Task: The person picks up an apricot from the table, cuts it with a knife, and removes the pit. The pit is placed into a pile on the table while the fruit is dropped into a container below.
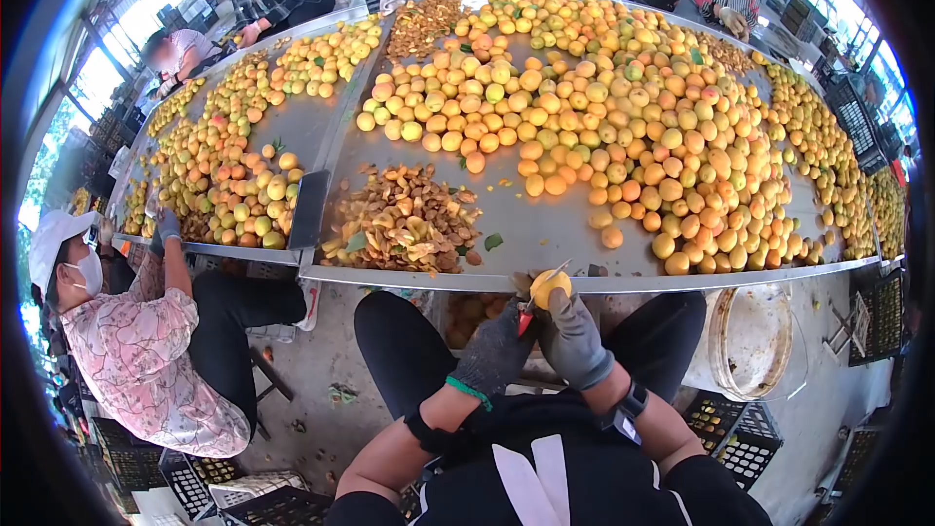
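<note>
Just in front of the table's near edge, both of my gloved hands are close together. My left hand [494, 346], in a dark grey glove with a green cuff, grips a small knife by its red handle [526, 318]. Its thin blade shows just past the fruit. My right hand [573, 336], in a lighter grey glove, holds a single yellow apricot [551, 288] against the knife. To the left on the table lies a heap of pits and fruit scraps [404, 219]. Whole apricots [672, 156] are piled beyond and to the right.
The metal table [531, 234] has a raised near rim and a divider on the left. A white bucket [750, 341] stands below at right, beside black crates [735, 433]. A co-worker in a pink patterned shirt [146, 370] sits at left; several others sit around the table.
</note>
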`<state>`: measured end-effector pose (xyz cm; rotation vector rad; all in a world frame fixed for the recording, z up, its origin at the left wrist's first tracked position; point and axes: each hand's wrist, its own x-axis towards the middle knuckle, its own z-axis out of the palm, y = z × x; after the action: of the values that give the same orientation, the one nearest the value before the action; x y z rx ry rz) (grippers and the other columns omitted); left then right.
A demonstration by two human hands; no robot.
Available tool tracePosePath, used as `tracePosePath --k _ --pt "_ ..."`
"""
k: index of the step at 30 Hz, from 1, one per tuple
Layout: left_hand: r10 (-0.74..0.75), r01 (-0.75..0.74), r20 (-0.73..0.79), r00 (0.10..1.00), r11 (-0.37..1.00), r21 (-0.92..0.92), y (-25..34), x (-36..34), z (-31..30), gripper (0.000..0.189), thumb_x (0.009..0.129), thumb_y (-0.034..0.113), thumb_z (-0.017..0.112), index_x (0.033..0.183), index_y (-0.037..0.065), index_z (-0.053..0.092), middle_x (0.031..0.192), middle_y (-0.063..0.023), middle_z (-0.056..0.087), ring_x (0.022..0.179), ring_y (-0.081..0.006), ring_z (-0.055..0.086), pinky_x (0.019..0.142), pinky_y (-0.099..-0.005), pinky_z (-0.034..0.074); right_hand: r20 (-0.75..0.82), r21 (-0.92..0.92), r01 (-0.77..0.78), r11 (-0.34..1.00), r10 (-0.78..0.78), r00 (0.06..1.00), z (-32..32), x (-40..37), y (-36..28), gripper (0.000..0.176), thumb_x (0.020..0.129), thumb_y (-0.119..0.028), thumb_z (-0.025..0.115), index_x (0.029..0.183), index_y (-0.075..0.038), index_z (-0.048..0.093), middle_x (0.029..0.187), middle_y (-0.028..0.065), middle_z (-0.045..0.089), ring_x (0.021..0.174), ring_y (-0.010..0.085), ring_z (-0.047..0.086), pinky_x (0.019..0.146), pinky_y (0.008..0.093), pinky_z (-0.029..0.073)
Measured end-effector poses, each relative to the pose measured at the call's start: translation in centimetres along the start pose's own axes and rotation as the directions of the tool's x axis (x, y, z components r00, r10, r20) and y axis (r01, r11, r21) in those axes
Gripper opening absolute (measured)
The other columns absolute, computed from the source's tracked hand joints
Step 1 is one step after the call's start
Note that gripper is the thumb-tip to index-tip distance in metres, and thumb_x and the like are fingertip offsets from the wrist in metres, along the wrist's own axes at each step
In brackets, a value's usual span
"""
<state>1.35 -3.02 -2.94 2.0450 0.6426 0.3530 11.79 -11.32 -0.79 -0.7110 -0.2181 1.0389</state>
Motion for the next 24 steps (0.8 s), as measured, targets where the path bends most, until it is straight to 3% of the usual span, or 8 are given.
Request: tracePosePath --k 2,5,8,10,14,20,22,24 --pt "-0.023 0.022 0.032 0.999 0.999 0.032 -0.3 0.3 -0.6 0.027 0.088 0.024 0.059 0.107 0.005 0.055 0.086 -0.0215 0.063 0.086 -0.0408 0.061 0.069 -0.048 0.049 0.042 -0.038 -0.026 0.999 0.028 0.999 -0.9 0.3 -1.0 0.041 0.09 -0.019 0.062 0.125 -0.005 0.047 0.109 0.0023 0.059 0.098 0.0121 0.056 0.086 0.0247 0.046" --pt "-0.049 0.03 0.079 0.996 0.973 0.229 -0.1 0.6 -1.5 0.027 0.089 0.024 0.058 0.107 0.005 0.054 0.086 -0.022 0.063 0.086 -0.0409 0.061 0.069 -0.0486 0.049 0.107 -0.465 -0.075 0.882 0.14 0.984 -2.4 0.7 -2.2 0.04 0.094 -0.028 0.056 0.126 -0.006 0.046 0.112 0.0036 0.058 0.104 0.0137 0.054 0.093 0.0284 0.042" --pt "-0.058 0.054 0.021 0.998 0.983 0.176 0.9 0.6 -0.6 0.027 0.089 0.024 0.057 0.106 0.003 0.053 0.085 -0.0223 0.063 0.085 -0.0406 0.061 0.069 -0.0485 0.049 0.179 -0.52 0.138 0.843 -0.05 0.982 -1.3 0.8 -1.1 0.039 0.095 -0.028 0.054 0.126 -0.006 0.047 0.111 0.0048 0.058 0.104 0.0143 0.054 0.093 0.029 0.042" --pt "-0.058 0.063 -0.036 0.998 0.986 0.153 1.5 0.3 0.1 0.029 0.09 0.026 0.056 0.105 0.002 0.053 0.084 -0.0228 0.063 0.083 -0.0404 0.062 0.068 -0.0487 0.049 0.002 -0.039 0.042 0.998 -0.042 0.999 -1.2 0.5 0.7 0.04 0.092 -0.02 0.059 0.126 -0.005 0.046 0.11 0.0059 0.058 0.1 0.0142 0.056 0.088 0.0269 0.046" --pt "-0.128 0.123 0.005 0.992 0.965 0.231 0.6 0.5 -0.5 0.033 0.089 0.028 0.057 0.109 0.001 0.053 0.082 -0.023 0.063 0.08 -0.0401 0.062 0.066 -0.049 0.049 0.0 0.0 -0.038 0.999 0.038 0.999 -1.5 0.8 -0.1 0.038 0.092 -0.019 0.058 0.125 -0.005 0.047 0.111 0.0064 0.057 0.101 0.0146 0.056 0.09 0.0279 0.045" --pt "-0.003 0.02 -0.043 0.999 0.915 0.402 -0.3 0.2 -0.1 0.038 0.085 0.023 0.058 0.118 0.003 0.053 0.075 -0.0206 0.063 0.071 -0.0376 0.063 0.062 -0.0475 0.05 0.085 -0.399 -0.027 0.916 0.066 0.994 -2.8 0.9 -0.8 0.038 0.097 -0.03 0.048 0.127 -0.006 0.046 0.115 0.0055 0.056 0.11 0.0151 0.053 0.1 0.0339 0.04" --pt "0.068 -0.013 -0.11 0.992 0.898 0.44 -0.1 0.2 0.2 0.036 0.084 0.019 0.058 0.117 0.006 0.055 0.073 -0.0187 0.063 0.068 -0.0365 0.063 0.059 -0.0461 0.05 0.01 0.114 -0.154 0.981 0.154 0.988 -2.7 0.9 0.3 0.037 0.097 -0.026 0.048 0.127 -0.005 0.045 0.115 0.0052 0.056 0.107 0.0136 0.055 0.093 0.0294 0.046" --pt "0.106 -0.036 -0.125 0.987 0.883 0.468 -0.2 0.1 0.1 0.034 0.083 0.018 0.058 0.116 0.007 0.055 0.072 -0.0179 0.063 0.068 -0.0358 0.063 0.059 -0.0455 0.05 0.031 0.081 -0.181 0.98 0.179 0.983 -1.9 0.7 -0.7 0.036 0.097 -0.026 0.048 0.127 -0.005 0.046 0.115 0.0046 0.056 0.105 0.0132 0.055 0.091 0.0275 0.046"
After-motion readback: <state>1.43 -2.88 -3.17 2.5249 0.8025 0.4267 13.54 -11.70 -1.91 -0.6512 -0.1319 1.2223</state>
